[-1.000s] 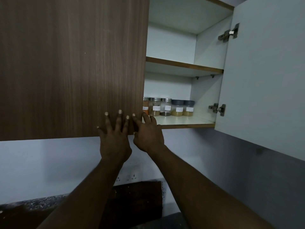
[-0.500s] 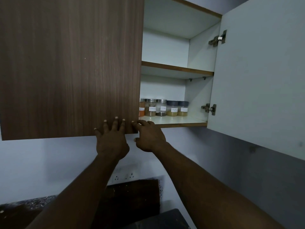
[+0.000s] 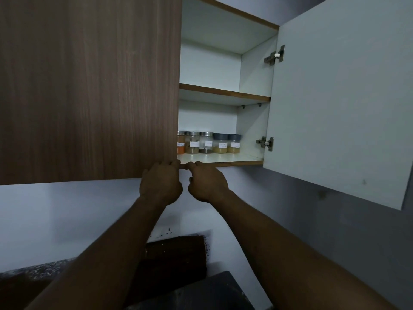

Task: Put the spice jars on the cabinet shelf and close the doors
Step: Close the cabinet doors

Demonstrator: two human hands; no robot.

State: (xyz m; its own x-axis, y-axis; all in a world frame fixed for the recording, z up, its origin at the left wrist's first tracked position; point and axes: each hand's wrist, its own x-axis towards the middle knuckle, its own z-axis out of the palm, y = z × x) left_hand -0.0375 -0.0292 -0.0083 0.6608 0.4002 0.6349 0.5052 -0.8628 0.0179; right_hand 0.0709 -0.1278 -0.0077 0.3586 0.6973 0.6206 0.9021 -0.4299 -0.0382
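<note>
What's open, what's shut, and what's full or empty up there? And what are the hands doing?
Left door: shut or almost shut.
Right door: wide open.
Spice jars: upright, lidded, in a row on the bottom shelf.
Upper shelf: nothing visible on it.
Left hand: fingers curled at the left door's bottom corner.
Right hand: curled at the bottom shelf's edge.

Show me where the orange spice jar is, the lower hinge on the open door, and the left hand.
orange spice jar (image 3: 180, 144), head view, on its labelled glass body beside the door edge.
lower hinge (image 3: 265, 143), head view, on its metal arm.
left hand (image 3: 160, 184), head view, on the back of the hand.
</note>
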